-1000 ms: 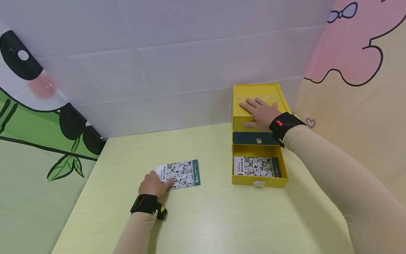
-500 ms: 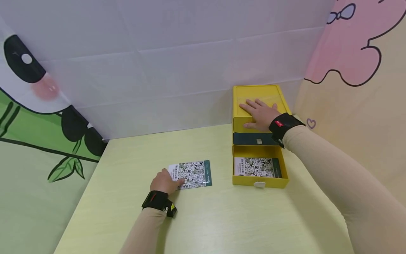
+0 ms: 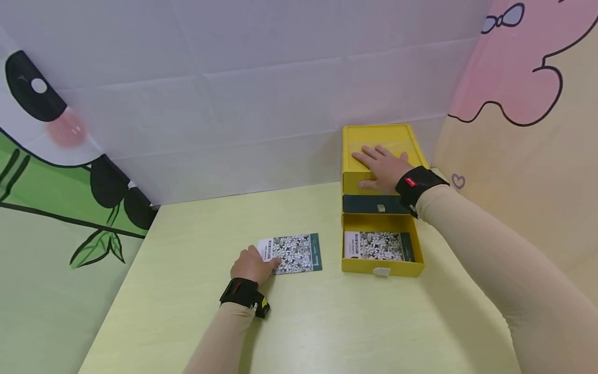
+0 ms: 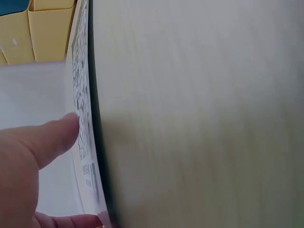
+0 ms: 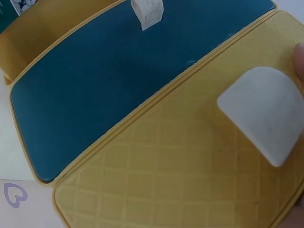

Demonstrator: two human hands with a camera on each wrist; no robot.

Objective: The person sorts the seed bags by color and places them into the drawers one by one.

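My left hand (image 3: 252,266) pinches the left end of a flat seed packet (image 3: 294,252) printed with white flowers, thumb on its face. In the left wrist view the thumb (image 4: 57,135) lies against the packet (image 4: 81,95), seen almost edge-on. My right hand (image 3: 386,169) rests with spread fingers on top of a yellow drawer box (image 3: 355,136). The box's bottom drawer (image 3: 402,268) is pulled out toward me and holds a second, similar packet (image 3: 380,245). Above it, a dark blue drawer (image 3: 359,204) and a yellow top drawer (image 5: 156,161) are closed.
The pale wooden table (image 3: 187,249) lies between the packet and the drawer box. A light cloth wall (image 3: 261,114) rises behind the table, and a printed beige wall (image 3: 528,176) stands close to the box's right side.
My left hand has slid the seed packet to the right along the table, nearer the pulled-out drawer. The right hand has stayed on the box.
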